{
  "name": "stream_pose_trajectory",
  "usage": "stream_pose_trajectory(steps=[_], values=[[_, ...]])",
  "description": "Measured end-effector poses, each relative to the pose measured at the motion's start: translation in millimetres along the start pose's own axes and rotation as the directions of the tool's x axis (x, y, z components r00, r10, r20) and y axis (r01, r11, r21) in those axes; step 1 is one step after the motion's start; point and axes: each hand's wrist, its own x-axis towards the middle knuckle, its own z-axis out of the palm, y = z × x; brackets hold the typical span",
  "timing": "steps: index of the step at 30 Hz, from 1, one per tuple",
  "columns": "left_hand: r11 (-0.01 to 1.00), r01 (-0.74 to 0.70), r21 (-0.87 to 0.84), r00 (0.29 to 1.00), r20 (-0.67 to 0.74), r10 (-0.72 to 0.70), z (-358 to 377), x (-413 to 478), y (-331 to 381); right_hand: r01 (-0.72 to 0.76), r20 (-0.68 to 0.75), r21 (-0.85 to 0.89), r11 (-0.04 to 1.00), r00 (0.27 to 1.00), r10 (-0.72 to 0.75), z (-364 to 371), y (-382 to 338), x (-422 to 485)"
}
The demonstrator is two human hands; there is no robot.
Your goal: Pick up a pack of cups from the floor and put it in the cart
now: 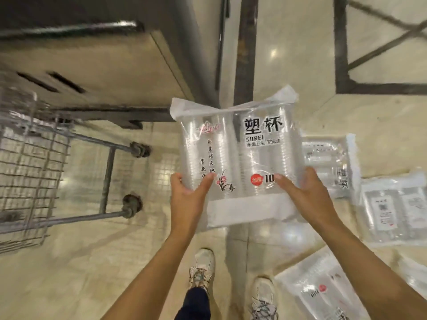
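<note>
Pack of clear plastic cups (240, 158): being held flat, label up, out in front of the body, just right of the wire cart (32, 167). Left hand (188, 192) and right hand (305, 192) gripping its near corners, thumbs pressing on top, fingers curling beneath, likely steadying the floppy wrapper. Further packs (328, 162) lying on the floor (92, 262), right of the held pack. Shoes (201, 269) standing below it.

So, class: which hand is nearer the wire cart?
Left. The left hand grips the cup pack on the side facing the wire cart; the right hand grips the far side.
</note>
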Motion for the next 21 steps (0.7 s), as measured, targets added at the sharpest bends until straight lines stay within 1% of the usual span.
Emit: stream_pose_trajectory(steps=[6,8,11,14,16,18,21], values=[[0.981,-0.132,-0.145,0.991,-0.040,0.127,-98,-88,166,0.207,-0.055,-0.046,0.977,0.976,-0.209,-96,-179,-101],[0.969,-0.154,-0.195,0.987,-0.071,0.142,-141,-120,211,0.254,-0.038,-0.033,0.967,0.966,-0.255,-115,-232,-140],[0.950,-0.214,-0.227,0.971,-0.151,0.183,-213,-157,268,0.366,-0.001,-0.069,0.928,0.930,-0.367,-126,-316,-194],[0.930,-0.247,-0.274,0.959,-0.208,0.193,-294,-180,308,0.464,0.058,-0.066,0.883,0.886,-0.461,-116,-396,-242],[0.924,-0.272,-0.268,0.943,-0.268,0.199,-354,-195,324,0.518,0.115,-0.058,0.853,0.853,-0.510,-98,-443,-276],[0.924,-0.273,-0.267,0.930,-0.317,0.183,-413,-205,329,0.551,0.158,-0.030,0.834,0.827,-0.540,-71,-485,-306],[0.912,-0.271,-0.309,0.917,-0.372,0.147,-492,-219,320,0.623,0.233,-0.064,0.779,0.769,-0.596,-18,-535,-344]])
